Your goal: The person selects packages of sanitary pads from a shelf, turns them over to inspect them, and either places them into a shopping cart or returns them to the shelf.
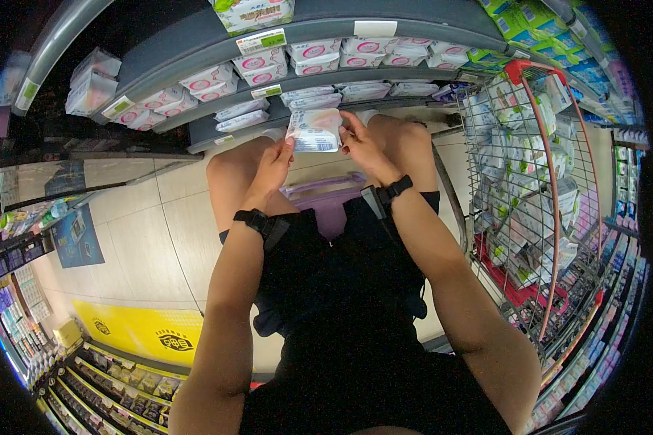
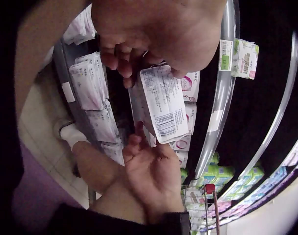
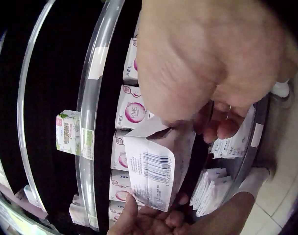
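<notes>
Both hands hold a white sanitary pad pack (image 1: 315,132) out in front of the knees, close to the lower shelf. In the head view the left hand (image 1: 272,165) pinches its left edge and the right hand (image 1: 366,151) pinches its right edge. A printed face with a barcode shows on the pack (image 2: 161,105) in the left wrist view. From the right wrist, the pack (image 3: 151,171) shows a creased, folded end near the right hand (image 3: 207,63). Fingertips behind the pack are partly hidden.
Shelves ahead carry rows of similar white-and-pink packs (image 1: 261,67), with price tags (image 1: 261,41) along their edges. A wire shopping cart (image 1: 530,167) full of packs stands at the right. Purple plastic (image 1: 331,217) shows between the legs. Behind left are a yellow panel (image 1: 141,330) and more shelving.
</notes>
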The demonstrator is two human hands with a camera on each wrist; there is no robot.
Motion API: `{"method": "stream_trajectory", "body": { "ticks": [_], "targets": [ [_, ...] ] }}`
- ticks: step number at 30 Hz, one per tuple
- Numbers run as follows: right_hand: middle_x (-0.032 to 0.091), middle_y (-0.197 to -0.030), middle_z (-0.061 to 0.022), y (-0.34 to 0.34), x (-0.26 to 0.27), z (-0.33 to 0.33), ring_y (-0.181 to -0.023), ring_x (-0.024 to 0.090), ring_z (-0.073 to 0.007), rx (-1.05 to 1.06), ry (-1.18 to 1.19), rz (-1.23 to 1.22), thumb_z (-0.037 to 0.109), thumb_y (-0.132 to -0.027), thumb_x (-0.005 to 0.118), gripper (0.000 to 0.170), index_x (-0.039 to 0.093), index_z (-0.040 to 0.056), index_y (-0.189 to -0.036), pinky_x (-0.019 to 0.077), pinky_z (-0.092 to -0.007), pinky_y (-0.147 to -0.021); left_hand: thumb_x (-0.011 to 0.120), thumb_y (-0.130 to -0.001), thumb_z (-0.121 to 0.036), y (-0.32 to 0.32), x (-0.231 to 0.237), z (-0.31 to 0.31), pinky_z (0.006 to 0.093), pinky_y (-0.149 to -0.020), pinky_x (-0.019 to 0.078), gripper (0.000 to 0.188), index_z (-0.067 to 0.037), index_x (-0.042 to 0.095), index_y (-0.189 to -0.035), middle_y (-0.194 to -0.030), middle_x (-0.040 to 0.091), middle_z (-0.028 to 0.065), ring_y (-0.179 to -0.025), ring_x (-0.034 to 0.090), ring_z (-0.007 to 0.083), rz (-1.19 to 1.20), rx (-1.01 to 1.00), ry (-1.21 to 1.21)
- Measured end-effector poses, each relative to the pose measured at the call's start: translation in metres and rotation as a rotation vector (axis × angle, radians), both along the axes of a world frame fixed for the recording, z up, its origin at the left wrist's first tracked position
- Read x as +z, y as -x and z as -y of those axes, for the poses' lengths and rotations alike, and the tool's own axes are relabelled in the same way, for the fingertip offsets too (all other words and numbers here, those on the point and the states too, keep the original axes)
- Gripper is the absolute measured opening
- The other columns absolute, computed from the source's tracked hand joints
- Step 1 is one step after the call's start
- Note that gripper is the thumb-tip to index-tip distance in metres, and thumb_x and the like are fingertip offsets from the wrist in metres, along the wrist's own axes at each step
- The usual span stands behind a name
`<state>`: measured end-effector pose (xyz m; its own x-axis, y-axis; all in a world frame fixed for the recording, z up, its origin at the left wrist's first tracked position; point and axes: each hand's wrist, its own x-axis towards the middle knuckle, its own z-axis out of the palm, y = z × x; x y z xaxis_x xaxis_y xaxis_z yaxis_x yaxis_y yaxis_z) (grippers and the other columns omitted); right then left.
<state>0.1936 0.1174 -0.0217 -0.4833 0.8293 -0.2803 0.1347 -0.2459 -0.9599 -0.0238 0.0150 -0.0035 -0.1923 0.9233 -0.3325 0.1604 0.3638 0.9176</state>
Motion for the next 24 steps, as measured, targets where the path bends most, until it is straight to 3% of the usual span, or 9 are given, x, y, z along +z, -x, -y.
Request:
{"method": "stream_trajectory", "body": {
  "ticks": [5, 8, 14, 17, 24],
  "targets": [
    [0.054, -0.105, -0.0031, 0.000, -0.005, -0.003, -0.079, 0.053, -0.0110, 0.014, 0.028, 0.058, 0.021, -0.103, 0.051, 0.031, 0.047, 0.0086, -0.132, 0.0494, -0.0247, -0.065, 0.044, -0.100, -0.053, 0.004, -0.019, 0.001, 0.0309, -0.065, 0.0405, 0.057, -0.001, 0.060, -0.087, -0.073, 0.054, 0.0052, -0.071, 0.049, 0.0157, -0.035, -0.045, 0.022],
    [0.061, -0.098, -0.0042, -0.002, -0.017, -0.004, -0.081, 0.057, -0.0110, 0.022, -0.007, 0.051, 0.022, -0.101, 0.056, 0.034, 0.048, 0.0076, -0.130, 0.0490, -0.0262, -0.060, 0.043, -0.100, -0.054, 0.003, -0.015, 0.001, 0.0315, -0.066, 0.0403, 0.058, -0.001, 0.061, -0.088, -0.074, 0.055, 0.0051, -0.072, 0.050, 0.0167, -0.085, -0.058, 0.050],
    [0.062, -0.095, -0.0045, 0.002, 0.000, 0.001, -0.072, 0.061, -0.0133, -0.003, 0.015, -0.061, 0.025, -0.102, 0.053, 0.031, 0.049, 0.0065, -0.127, 0.0506, -0.0282, -0.060, 0.046, -0.101, -0.050, -0.001, 0.005, -0.001, 0.0273, -0.068, 0.0412, 0.052, -0.001, 0.062, -0.098, -0.078, 0.056, 0.0045, -0.071, 0.048, 0.0126, 0.062, 0.001, 0.019],
    [0.063, -0.093, -0.0036, 0.001, 0.005, 0.001, -0.070, 0.061, -0.0122, -0.003, 0.088, -0.069, 0.028, -0.103, 0.051, 0.032, 0.050, 0.0058, -0.126, 0.0505, -0.0280, -0.060, 0.050, -0.100, -0.049, 0.008, -0.008, 0.000, 0.0287, -0.071, 0.0406, 0.052, 0.000, 0.062, -0.115, -0.085, 0.055, 0.0025, -0.078, 0.049, 0.0130, 0.230, -0.006, -0.066],
    [0.063, -0.089, -0.0018, 0.000, 0.001, 0.001, -0.072, 0.059, -0.0100, 0.002, 0.154, -0.067, 0.042, -0.105, 0.042, 0.041, 0.060, 0.0068, -0.116, 0.0490, -0.0254, -0.060, 0.061, -0.096, -0.038, 0.005, -0.011, -0.001, 0.0255, -0.082, 0.0382, 0.042, -0.001, 0.062, -0.116, -0.110, 0.047, 0.0052, -0.094, 0.045, 0.0137, 0.106, 0.080, -0.188]
  ]
}}
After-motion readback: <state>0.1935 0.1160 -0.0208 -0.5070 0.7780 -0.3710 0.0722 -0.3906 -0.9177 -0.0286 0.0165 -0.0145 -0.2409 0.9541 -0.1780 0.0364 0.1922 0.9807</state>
